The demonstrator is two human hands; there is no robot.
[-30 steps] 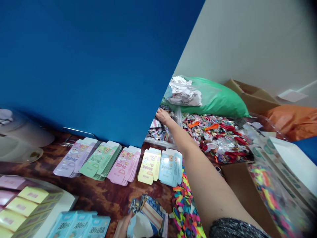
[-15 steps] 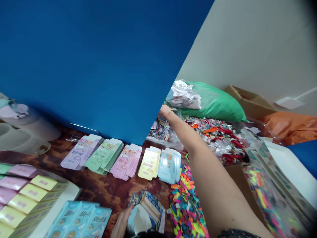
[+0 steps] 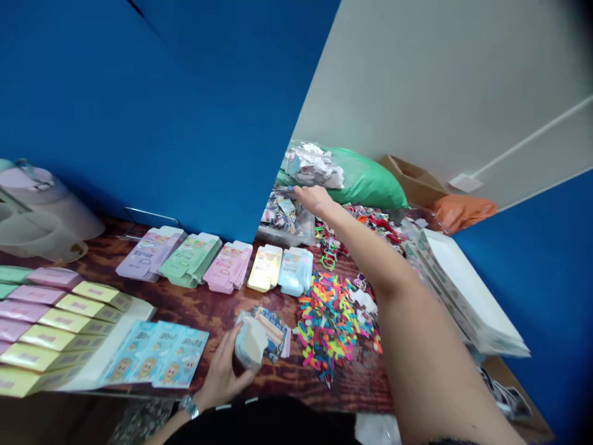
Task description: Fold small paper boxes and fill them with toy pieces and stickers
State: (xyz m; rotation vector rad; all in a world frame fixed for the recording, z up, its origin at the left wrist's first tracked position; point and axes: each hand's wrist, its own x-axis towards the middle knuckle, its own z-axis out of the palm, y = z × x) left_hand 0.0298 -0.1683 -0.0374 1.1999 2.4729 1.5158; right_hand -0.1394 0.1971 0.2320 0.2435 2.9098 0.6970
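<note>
My left hand is curled around a small open carton, pale inside, near the table's front edge. Against the carton lie printed packets, dark blue and beige. My right hand is stretched far out above a clear plastic bin of small printed packets. Its fingers are pinched at a small dark-bluish piece too small to name. Stacks of flat cartons stand in a row: purple, green, pink, yellow and blue.
Colourful small plastic pieces lie heaped on the table. At left are a tray of filled-out yellow and pink boxes, blue cartons and a translucent jug. A blue panel rises behind; a green bag sits at the back.
The view has shifted, showing more of the table. My right hand, partly hidden by the blue panel before, now shows above the bin with a small piece at its fingers. My left hand stays at the carton.
</note>
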